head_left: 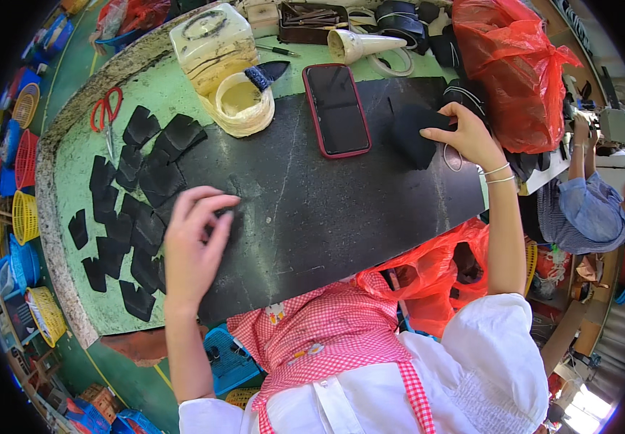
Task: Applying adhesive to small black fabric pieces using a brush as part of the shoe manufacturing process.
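Observation:
My right hand [469,136] pinches the edge of a dark, flat black piece [411,139] between thumb and fingers, at the right part of the black work mat [291,217]. A thin pale loop hangs just below that hand. My left hand [198,239] hovers over the mat's left part, its fingers half bent and apart from the thumb, with nothing I can make out in them. Beside it, several cut black pieces [137,226] lie spread and overlapping on the green tabletop. A phone in a red case [337,110] rests on the mat between my hands.
Red-handled scissors [106,116] lie at the far left. A cut-open plastic jug [215,43] and a pale glue pot [241,108] with a dark-wrapped blade stand at the back. A full red bag [511,72] crowds the right. Another person [587,206] works beyond it.

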The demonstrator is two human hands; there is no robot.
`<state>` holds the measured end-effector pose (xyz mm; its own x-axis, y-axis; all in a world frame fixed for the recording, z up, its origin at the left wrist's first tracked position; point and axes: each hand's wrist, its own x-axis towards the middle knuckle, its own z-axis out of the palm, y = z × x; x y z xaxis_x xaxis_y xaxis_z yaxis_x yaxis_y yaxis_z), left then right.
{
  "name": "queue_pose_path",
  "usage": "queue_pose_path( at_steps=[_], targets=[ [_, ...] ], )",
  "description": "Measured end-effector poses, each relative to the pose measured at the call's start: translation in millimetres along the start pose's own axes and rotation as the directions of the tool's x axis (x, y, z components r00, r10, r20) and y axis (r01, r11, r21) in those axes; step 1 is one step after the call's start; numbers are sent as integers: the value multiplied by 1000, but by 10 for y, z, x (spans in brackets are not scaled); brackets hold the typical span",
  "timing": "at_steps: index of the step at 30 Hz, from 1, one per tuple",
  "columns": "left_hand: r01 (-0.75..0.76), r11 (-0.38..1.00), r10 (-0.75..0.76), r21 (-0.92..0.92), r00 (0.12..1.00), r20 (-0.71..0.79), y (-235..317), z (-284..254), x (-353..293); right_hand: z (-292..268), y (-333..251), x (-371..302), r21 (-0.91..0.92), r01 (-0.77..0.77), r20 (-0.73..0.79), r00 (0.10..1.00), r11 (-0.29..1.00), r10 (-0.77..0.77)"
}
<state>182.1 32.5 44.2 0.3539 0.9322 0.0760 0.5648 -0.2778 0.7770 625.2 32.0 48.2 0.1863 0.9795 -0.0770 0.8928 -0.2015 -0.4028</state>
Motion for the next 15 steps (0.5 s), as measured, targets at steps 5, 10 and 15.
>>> queue_pose_path(
  at_steps=[5,10,15],
  targets=[
    [-66,994,77,-83,988,137,157,215,13,84,-217,-160,109,78,-141,988,991,-62],
    [-38,926,115,-376,976,184,251,383,-45,82,-1131,-642,417,296,-20,948,860,-317],
    [281,814,-92,-509,927,364,315,230,-114,421,-1483,-531,774,89,272,848,627,-455]
  ],
)
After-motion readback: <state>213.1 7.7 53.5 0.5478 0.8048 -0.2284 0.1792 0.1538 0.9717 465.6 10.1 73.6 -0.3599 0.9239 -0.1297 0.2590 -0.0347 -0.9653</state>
